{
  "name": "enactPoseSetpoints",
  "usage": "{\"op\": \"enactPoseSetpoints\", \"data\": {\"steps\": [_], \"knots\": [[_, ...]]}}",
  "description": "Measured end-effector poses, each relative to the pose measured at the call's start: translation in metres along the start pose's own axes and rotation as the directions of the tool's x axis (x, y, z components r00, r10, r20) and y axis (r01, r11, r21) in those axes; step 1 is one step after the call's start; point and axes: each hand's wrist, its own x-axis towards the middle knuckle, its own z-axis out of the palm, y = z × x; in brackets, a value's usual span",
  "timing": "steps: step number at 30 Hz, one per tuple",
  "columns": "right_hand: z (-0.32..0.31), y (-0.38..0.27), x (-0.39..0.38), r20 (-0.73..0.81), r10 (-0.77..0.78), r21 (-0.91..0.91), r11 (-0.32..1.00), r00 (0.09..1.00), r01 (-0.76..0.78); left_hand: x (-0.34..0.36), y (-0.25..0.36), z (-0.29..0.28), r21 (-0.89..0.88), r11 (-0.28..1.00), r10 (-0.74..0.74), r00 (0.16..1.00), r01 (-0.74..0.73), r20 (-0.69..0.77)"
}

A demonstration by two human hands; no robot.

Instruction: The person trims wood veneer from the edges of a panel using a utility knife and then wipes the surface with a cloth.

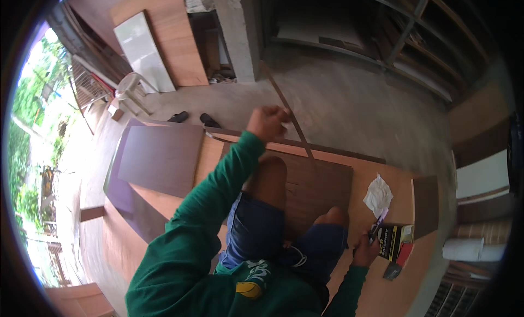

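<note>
My left hand (269, 123) is raised past the far edge of the worktable, fingers closed in a pinch at a long thin brown strip (299, 130). One end of that strip reaches over a dark brown panel (319, 180), and the other slants away above the floor. At the right, my right hand (367, 250) is wrapped round a slim dark tool with a pale purple end (376, 227); its exact kind is unclear. Beside it lie a black and yellow box (391, 241), a red object (405, 253) and a small dark grey block (392, 271). Crumpled white material (378, 196) lies just beyond.
I sit on the wood-topped worktable (401, 180), legs across the dark panel. Another brown panel (159, 156) lies to the left. Black slippers (209, 120), a white plastic chair (134, 90) and leaning boards (155, 36) are farther off. Shelving (390, 60) stands at the far right.
</note>
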Motion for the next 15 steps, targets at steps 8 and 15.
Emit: {"op": "enactPoseSetpoints", "data": {"steps": [8,15], "knots": [[0.018,0.027,-0.007,-0.208,0.119,-0.053,0.99,0.971,-0.133,0.264,-0.058,-0.111,0.488,0.856,0.327,0.91,-0.17,-0.257],[0.046,-0.006,0.002,-0.258,-0.042,-0.259,0.966,0.965,-0.028,0.294,-0.182,-0.175,0.607,0.57,0.149,0.657,0.553,-0.739]]}}
